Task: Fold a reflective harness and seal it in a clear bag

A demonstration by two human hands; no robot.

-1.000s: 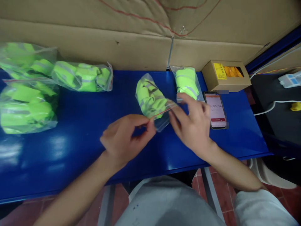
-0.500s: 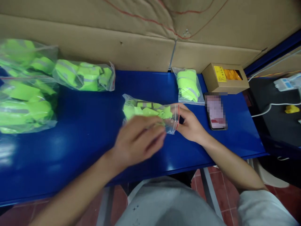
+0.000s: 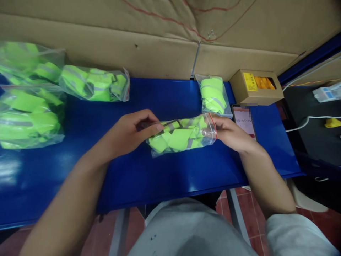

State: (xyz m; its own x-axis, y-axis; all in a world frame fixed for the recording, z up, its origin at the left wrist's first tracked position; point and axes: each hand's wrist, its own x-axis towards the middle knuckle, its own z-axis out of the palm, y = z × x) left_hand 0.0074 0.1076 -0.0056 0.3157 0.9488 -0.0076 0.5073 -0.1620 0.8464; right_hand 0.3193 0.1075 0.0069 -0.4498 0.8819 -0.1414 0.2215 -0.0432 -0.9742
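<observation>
A clear zip bag [image 3: 181, 136] stuffed with folded neon-green reflective bands lies sideways just above the blue table [image 3: 170, 170]. My left hand [image 3: 130, 129] pinches the bag's left end, fingers closed on the plastic. My right hand [image 3: 231, 133] grips the right end at the red zip strip, fingers curled round it. The bag stretches between both hands in the middle of the table.
Several filled bags of green bands [image 3: 29, 96] pile at the left, one more bag [image 3: 94, 85] beside them. A small bag [image 3: 213, 94], a cardboard box [image 3: 255, 87] and a phone [image 3: 245, 121] sit at the back right. Cardboard [image 3: 160, 39] lines the wall.
The bag was turned from upright to lying sideways. My left hand shifted from the zip edge to the bag's left end; my right hand moved to hold the zip end.
</observation>
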